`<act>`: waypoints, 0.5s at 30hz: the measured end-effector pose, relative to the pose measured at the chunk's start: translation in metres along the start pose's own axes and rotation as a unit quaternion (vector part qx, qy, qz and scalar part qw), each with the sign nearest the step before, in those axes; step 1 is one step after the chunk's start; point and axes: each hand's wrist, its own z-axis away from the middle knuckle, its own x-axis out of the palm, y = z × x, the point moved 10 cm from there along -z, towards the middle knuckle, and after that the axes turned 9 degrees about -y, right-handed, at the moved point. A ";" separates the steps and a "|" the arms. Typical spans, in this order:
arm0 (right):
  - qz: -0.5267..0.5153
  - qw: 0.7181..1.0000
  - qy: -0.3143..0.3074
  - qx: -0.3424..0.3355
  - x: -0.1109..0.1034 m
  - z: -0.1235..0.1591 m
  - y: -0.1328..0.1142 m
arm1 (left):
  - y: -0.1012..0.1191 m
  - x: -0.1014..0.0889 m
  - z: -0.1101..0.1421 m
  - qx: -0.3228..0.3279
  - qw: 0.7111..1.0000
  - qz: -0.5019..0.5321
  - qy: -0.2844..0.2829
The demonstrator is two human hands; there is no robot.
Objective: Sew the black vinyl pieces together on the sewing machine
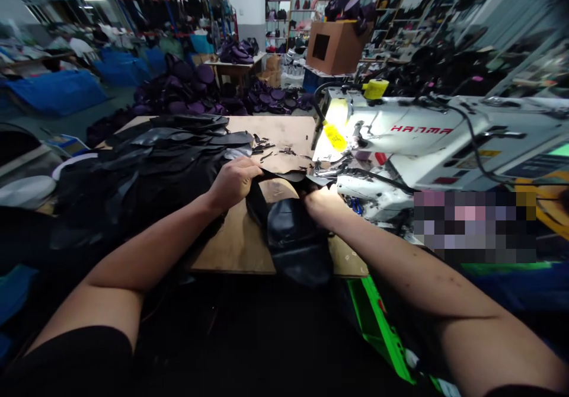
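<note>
A black leather-like piece (296,231) lies over the front of the wooden table, with its rounded end hanging past the edge. My left hand (237,178) pinches the far left end of its strip-like upper edge. My right hand (323,202) grips the same edge farther right, close to the sewing machine's needle area; its fingertips are partly hidden. Between the two hands the strip stretches across, leaving a gap where bare wood shows. The white sewing machine (400,127) stands at the right, its lamp lit over the stitching spot.
A heap of black pieces (160,154) covers the table's left side. Dark scraps (284,151) are scattered on the wooden tabletop (284,129). Below right is a green bin (377,332). Purple bags (186,83) and a cardboard box (338,47) stand farther back.
</note>
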 end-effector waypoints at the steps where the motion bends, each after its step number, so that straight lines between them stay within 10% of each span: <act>1: 0.000 1.000 0.019 -0.023 -0.002 0.002 -0.003 | -0.003 0.000 -0.002 -0.002 1.000 -0.001 0.001; 6: -0.005 0.921 0.248 -0.301 -0.052 0.037 -0.057 | 0.001 0.015 -0.014 0.007 0.998 0.035 -0.047; 9: -0.022 0.911 0.334 -0.241 -0.082 0.028 -0.037 | 0.015 0.024 -0.020 0.044 0.990 0.086 -0.103; 15: -0.032 0.954 0.267 -0.134 -0.081 -0.003 0.001 | -0.015 0.023 -0.016 -0.104 0.978 0.129 -0.125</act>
